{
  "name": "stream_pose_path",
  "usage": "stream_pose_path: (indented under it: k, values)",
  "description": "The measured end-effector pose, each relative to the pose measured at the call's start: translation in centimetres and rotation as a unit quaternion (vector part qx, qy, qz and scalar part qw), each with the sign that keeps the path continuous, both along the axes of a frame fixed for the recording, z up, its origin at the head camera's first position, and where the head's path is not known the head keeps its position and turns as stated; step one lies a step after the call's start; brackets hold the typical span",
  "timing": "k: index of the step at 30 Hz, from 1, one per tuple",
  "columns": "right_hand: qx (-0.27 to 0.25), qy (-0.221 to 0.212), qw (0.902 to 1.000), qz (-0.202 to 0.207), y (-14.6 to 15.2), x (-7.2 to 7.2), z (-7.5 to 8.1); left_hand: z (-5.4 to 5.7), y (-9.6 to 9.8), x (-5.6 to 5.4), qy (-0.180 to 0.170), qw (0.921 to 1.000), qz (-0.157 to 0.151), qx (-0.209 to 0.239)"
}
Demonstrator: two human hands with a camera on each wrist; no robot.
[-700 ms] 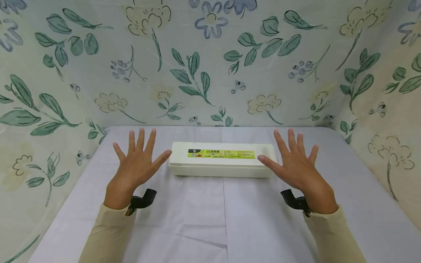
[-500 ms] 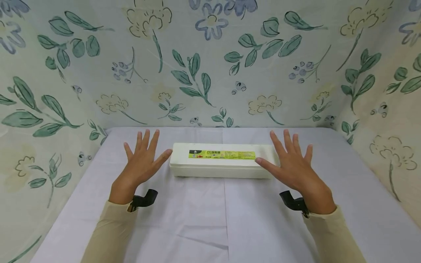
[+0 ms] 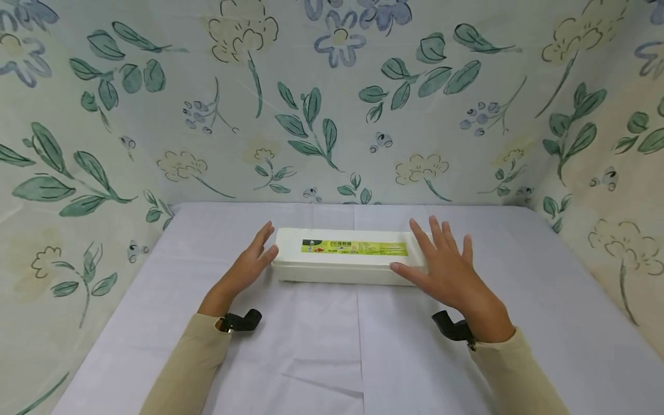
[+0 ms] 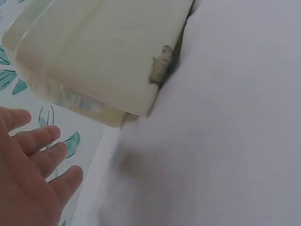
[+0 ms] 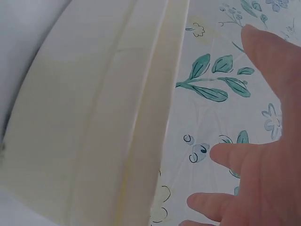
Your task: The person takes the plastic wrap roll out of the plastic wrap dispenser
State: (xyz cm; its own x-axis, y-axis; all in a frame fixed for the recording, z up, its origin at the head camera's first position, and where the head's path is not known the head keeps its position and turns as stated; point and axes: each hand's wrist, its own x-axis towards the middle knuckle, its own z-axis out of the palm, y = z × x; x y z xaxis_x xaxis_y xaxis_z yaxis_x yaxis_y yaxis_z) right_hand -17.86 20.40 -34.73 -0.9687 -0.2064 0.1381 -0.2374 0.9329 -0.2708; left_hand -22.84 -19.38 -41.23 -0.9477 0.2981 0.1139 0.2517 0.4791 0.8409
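Observation:
A long white box (image 3: 342,273) with a yellow-green label (image 3: 355,248) on its lid lies crosswise on the table. Beside its left end is my left hand (image 3: 246,266), fingers extended; the left wrist view shows a gap between those fingers (image 4: 42,141) and the box end (image 4: 94,56). My right hand (image 3: 450,271) is spread over the right end in the head view and covers part of it. In the right wrist view the right hand (image 5: 256,174) stands apart from the box's side (image 5: 94,108). Neither hand holds anything.
The table (image 3: 311,351) wears a white cloth with creases near the front middle. Behind and at both sides hangs a floral-patterned curtain (image 3: 332,127). Each wrist carries a black camera mount, the left one (image 3: 246,320) and the right one (image 3: 450,327).
Both hands have moved inward toward the box ends. My left hand has turned edge-on, its fingers closer together. The right hand has shifted left and slightly down. The box stays in place.

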Motion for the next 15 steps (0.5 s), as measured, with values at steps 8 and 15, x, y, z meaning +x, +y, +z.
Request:
stream_pose_path:
  k: [8,15]
  values:
    - [0.017,0.015,0.9997,0.011,-1.1,-0.5,-1.0,-1.6,0.3,-0.1,-0.024,0.9988,-0.020,0.038]
    - [0.025,0.021,0.9992,0.023,-1.6,-1.0,-1.5,-2.9,0.7,-0.2,-0.033,0.9971,-0.036,0.059]
